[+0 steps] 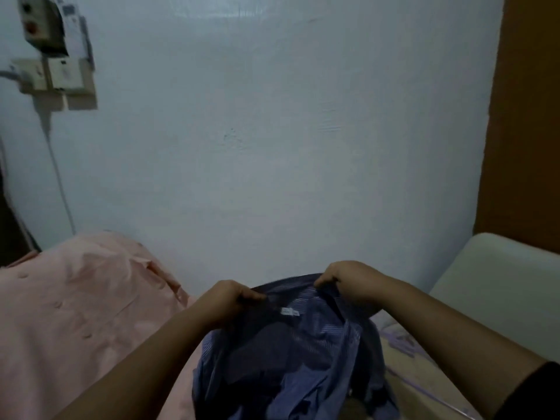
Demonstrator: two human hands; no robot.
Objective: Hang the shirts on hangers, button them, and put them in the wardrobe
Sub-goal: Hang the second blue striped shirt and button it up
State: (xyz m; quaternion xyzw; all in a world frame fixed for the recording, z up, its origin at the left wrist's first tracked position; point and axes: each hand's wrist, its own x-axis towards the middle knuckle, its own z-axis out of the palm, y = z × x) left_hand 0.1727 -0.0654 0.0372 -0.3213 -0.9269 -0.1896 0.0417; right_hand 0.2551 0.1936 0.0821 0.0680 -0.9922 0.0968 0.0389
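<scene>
A blue striped shirt (306,356) hangs in front of me, its inside facing me with a white label below the collar. My left hand (230,301) pinches the collar at its left side. My right hand (348,283) pinches the collar at its right side. The shirt's body droops in folds between my forearms. A pink shirt (78,301) lies spread out on the left, with several buttons showing. No hanger is visible.
A pale blue wall (272,131) fills the view ahead. Switch boxes and a cable (57,71) are mounted at the upper left. A white cushion (497,286) lies at the right under an orange-brown panel (527,116). A patterned bedsheet (418,368) shows beneath the shirt.
</scene>
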